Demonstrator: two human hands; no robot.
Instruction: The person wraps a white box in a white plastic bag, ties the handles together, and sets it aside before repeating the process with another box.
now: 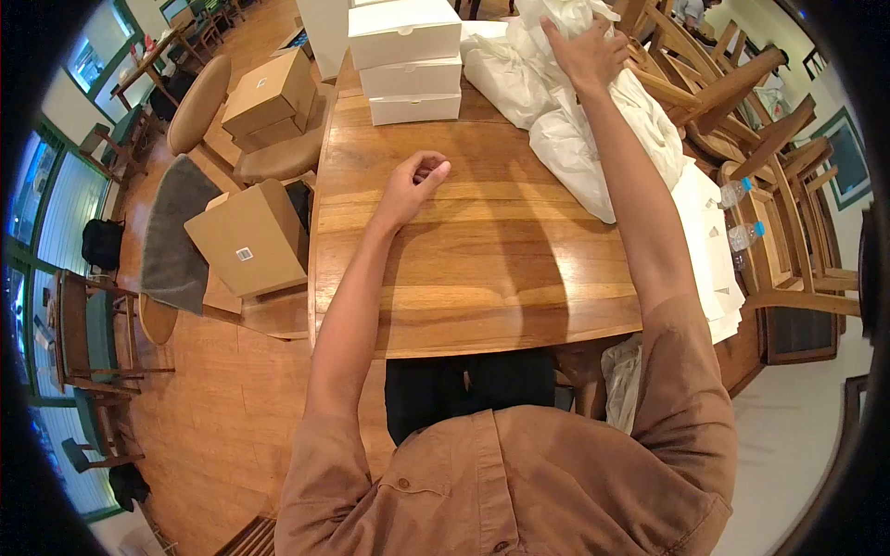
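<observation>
My right hand reaches to the far side of the wooden table, its fingers closed on a crumpled white plastic bag. The bag spreads over the table under my right forearm. My left hand hovers over or rests on the middle of the table, fingers loosely curled and nothing visible in them. Beyond it stands a stack of white cardboard boxes with tuck-in lids, apart from the hand.
Brown cardboard boxes sit on chairs at the left. Along the table's right side lie white flat sheets, beside water bottles with blue caps. Stacked wooden chairs crowd the right. People are partly visible at the far right.
</observation>
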